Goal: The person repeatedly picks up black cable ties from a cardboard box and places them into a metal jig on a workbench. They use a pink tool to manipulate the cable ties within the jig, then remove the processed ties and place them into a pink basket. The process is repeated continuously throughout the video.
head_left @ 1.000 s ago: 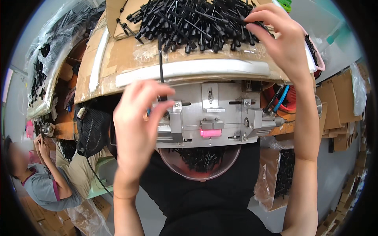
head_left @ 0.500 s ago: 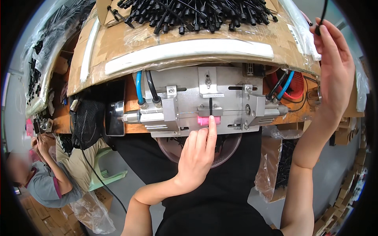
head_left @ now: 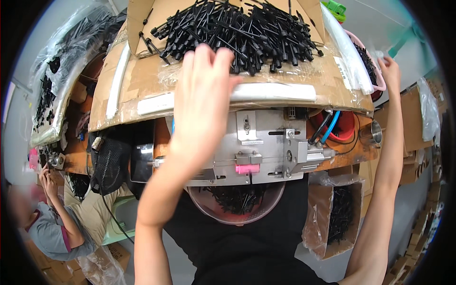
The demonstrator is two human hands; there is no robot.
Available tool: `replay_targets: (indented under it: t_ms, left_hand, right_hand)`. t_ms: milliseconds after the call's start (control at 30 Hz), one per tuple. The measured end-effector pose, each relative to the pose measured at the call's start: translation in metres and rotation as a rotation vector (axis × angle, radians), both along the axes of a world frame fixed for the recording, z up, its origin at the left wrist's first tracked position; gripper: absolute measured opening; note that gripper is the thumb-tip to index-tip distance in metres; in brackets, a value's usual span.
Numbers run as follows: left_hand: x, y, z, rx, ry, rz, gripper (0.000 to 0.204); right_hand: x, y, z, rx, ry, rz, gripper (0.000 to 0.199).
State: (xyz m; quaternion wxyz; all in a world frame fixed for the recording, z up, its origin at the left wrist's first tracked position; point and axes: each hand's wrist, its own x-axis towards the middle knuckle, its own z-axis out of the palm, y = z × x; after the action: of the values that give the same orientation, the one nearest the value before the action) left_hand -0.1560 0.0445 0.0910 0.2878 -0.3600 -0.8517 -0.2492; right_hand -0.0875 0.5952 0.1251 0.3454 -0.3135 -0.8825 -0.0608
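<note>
step: fetching next black plastic pin from pile [head_left: 237, 28] in cardboard tray at desk's far edge | left hand [head_left: 202, 90] fingers loosely spread over pile's near edge, grasp hidden, cannot tell | right hand [head_left: 390, 71] at far right corner by pink-rimmed bin [head_left: 368, 61], grip unclear | next: pinch one pin, seat in metal jig [head_left: 266, 147] | vs 0.5 s ago: left hand left jig's pink clamp [head_left: 247, 168], rose to pile

Matt black plastic parts [head_left: 237, 28] are heaped on rough brown cardboard [head_left: 142, 80].
A brushed, dull-grey metal fixture [head_left: 270, 142] is seen below, with a glossy pink plastic tab [head_left: 247, 168]; crinkled clear film (shiny) is stretched over the cardboard, and a translucent plastic bowl [head_left: 236, 209] is set beneath.
</note>
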Motion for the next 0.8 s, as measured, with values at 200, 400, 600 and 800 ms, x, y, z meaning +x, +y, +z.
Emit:
replay_targets:
  t_ms: [200, 400, 600, 800]
  left_hand:
    - [-0.038, -0.025, 0.005, -0.158, -0.08, -0.072, 0.021]
    - [-0.045, -0.047, 0.008, -0.185, -0.119, -0.185, 0.018]
    - [-0.044, -0.053, 0.01, -0.157, -0.21, -0.274, 0.03]
    - [-0.04, -0.056, 0.014, -0.083, -0.234, -0.198, 0.026]
  right_hand:
    - [-0.046, -0.281, 0.026, -0.012, 0.126, 0.934, 0.016]
    - [-0.084, -0.369, -0.002, 0.198, -0.021, 1.077, 0.018]
    - [-0.07, -0.383, 0.014, 0.183, -0.158, 0.883, 0.023]
    - [-0.063, -0.399, -0.005, 0.188, -0.258, 0.904, 0.015]
